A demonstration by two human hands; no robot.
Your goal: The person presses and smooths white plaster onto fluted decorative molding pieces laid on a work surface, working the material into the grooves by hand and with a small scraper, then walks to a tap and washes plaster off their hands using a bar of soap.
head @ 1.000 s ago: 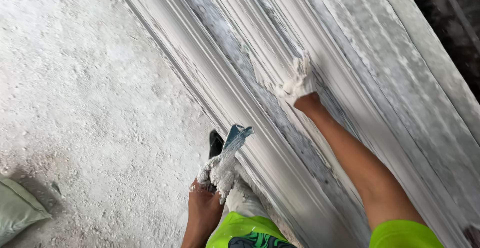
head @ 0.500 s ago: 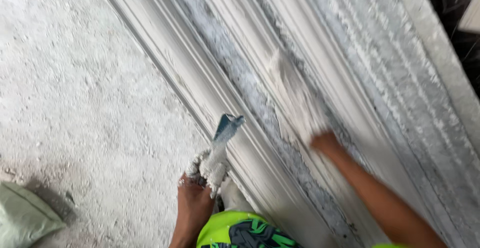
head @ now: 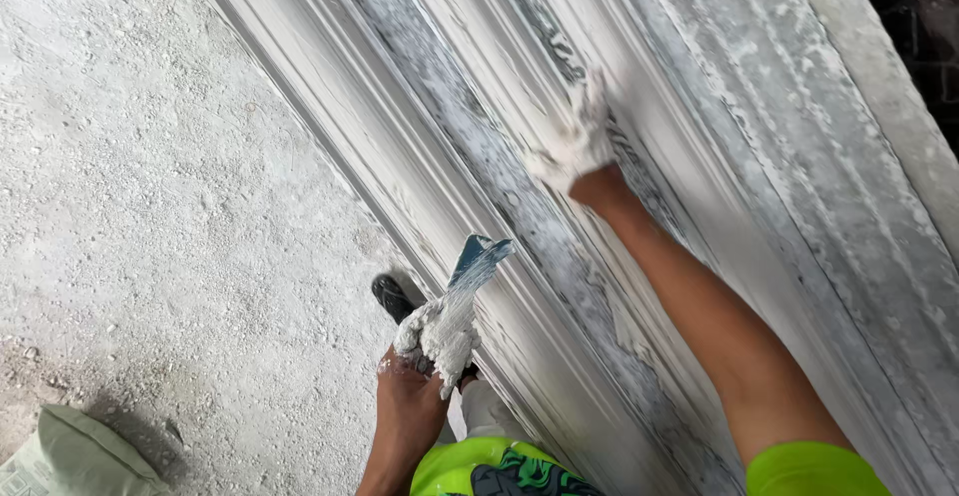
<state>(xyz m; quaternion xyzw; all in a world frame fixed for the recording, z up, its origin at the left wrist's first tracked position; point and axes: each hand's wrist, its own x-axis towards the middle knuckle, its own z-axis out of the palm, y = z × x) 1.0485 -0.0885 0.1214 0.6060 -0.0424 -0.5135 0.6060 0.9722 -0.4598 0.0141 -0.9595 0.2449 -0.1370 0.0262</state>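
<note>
My right hand (head: pixel 577 146), coated in wet white plaster, presses flat into a groove of the long ribbed plaster moulding (head: pixel 699 116) that runs diagonally through the view. Its fingers are spread on the surface and hold no tool. My left hand (head: pixel 412 386) sits low near my body, gripping a blue-bladed trowel (head: pixel 478 261) loaded with a lump of white plaster (head: pixel 440 331). The trowel blade points up toward the moulding's left edge.
A rough, dusty concrete floor (head: pixel 150 186) lies to the left. A pale green sack (head: pixel 70 456) rests at the bottom left corner. A dark shoe tip (head: pixel 393 296) shows beside the moulding. A dark gap (head: pixel 919 16) lies at the top right.
My right hand slid down the groove and has come back up it, smearing plaster. My left hand stayed in place with the trowel.
</note>
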